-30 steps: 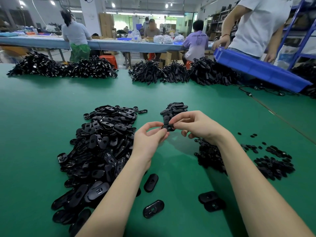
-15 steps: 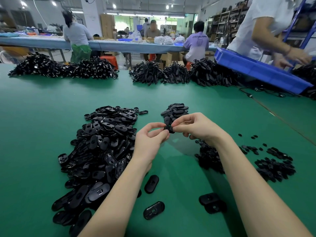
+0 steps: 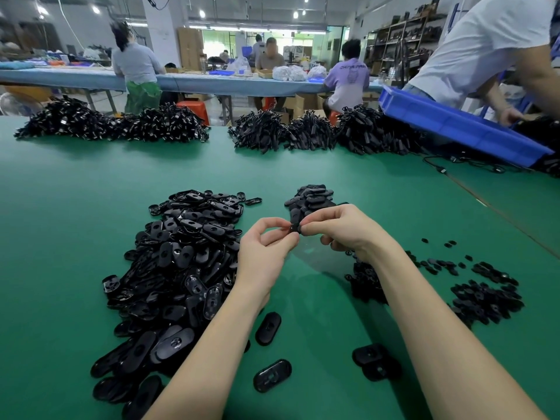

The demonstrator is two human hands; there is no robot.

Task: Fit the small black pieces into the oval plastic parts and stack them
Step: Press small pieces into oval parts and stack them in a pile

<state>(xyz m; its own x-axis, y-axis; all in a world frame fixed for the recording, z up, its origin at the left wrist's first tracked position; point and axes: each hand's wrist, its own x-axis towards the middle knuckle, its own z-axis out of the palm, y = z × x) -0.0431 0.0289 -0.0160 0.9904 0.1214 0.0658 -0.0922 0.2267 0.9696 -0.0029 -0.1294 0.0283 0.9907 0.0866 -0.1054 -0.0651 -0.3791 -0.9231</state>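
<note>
Left hand (image 3: 266, 253) and right hand (image 3: 342, 228) up over the green table (image 3: 60, 207), fingertips pinching one black oval plastic part (image 3: 295, 227) between them. Big heap of black oval plastic parts (image 3: 178, 268) just left, pile of small black pieces (image 3: 485, 295) right.

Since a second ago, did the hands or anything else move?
Hardly. Both hands, left and right, still pinch the same black part between them above the table. Behind, the person in white leaned right over the blue bin. The piles stayed put.
</note>
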